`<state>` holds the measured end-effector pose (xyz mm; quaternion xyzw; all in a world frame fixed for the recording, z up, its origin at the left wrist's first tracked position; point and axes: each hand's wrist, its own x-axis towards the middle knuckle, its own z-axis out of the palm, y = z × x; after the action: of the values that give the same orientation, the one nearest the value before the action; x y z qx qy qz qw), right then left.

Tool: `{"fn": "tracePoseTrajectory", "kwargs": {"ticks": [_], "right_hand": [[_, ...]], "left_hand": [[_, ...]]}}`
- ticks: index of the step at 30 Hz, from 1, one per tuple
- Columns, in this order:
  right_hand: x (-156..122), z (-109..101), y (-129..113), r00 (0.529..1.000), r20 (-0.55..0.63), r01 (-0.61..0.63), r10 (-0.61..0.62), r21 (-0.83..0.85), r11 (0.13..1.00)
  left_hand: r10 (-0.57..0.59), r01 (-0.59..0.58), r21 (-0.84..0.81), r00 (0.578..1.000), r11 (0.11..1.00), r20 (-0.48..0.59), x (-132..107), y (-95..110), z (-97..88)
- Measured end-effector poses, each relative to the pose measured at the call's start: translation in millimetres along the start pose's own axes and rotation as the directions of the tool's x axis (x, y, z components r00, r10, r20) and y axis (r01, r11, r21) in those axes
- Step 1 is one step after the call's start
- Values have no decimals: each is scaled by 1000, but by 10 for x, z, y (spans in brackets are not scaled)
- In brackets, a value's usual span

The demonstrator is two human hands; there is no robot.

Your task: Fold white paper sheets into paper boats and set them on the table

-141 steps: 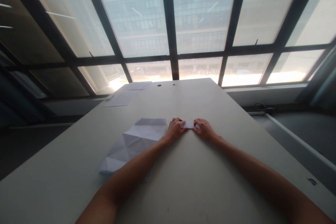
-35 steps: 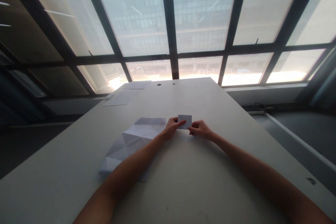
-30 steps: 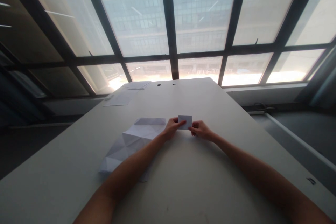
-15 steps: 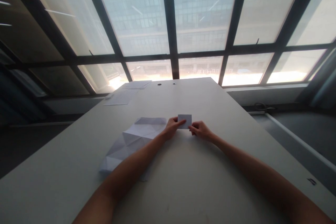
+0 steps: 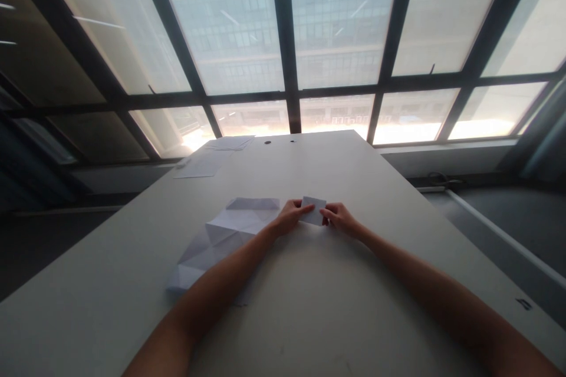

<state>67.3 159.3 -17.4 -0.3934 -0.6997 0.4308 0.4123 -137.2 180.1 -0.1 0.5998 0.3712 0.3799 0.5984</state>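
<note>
A small folded square of white paper [image 5: 313, 216] is held between both hands above the table. My left hand [image 5: 290, 216] grips its left side, with the thumb lying across the front. At the right edge, my right hand [image 5: 339, 217] pinches the paper between thumb and curled fingers. The square is tilted a little, its right side lower. Left of it, partly behind my left forearm, a large creased sheet of paper [image 5: 241, 221] lies spread on the table.
The long white table [image 5: 309, 168] runs toward a wall of windows [image 5: 338, 17]. Flat paper sheets [image 5: 201, 165] lie at its far left. Round cable holes [image 5: 267, 142] show near the far edge. A small dark mark [image 5: 524, 304] sits at the right edge.
The folded paper has turned slightly clockwise and come a little lower. My right hand has shifted its pinch slightly up the right edge; the creased sheet stays put.
</note>
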Motion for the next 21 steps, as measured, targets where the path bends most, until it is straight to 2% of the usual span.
{"fn": "tracePoseTrajectory", "kwargs": {"ticks": [4, 7, 14, 21], "right_hand": [[-7, -21, -33, 999, -46, -16, 17, 38, 999], [-10, -22, -38, 1000, -22, 0, 0, 14, 1000], [1, -9, -22, 1000, -11, -4, 3, -33, 999], [11, -5, -9, 999, -51, -1, -1, -26, 1000]], "left_hand": [[-45, 5, 286, 990, 958, 132, -44, 81, 2], [-42, -38, 383, 979, 923, 199, -40, 100, 2], [-62, -19, 346, 973, 938, 222, 24, 29, -4], [-60, 21, 243, 986, 970, 153, 79, -64, 13]]}}
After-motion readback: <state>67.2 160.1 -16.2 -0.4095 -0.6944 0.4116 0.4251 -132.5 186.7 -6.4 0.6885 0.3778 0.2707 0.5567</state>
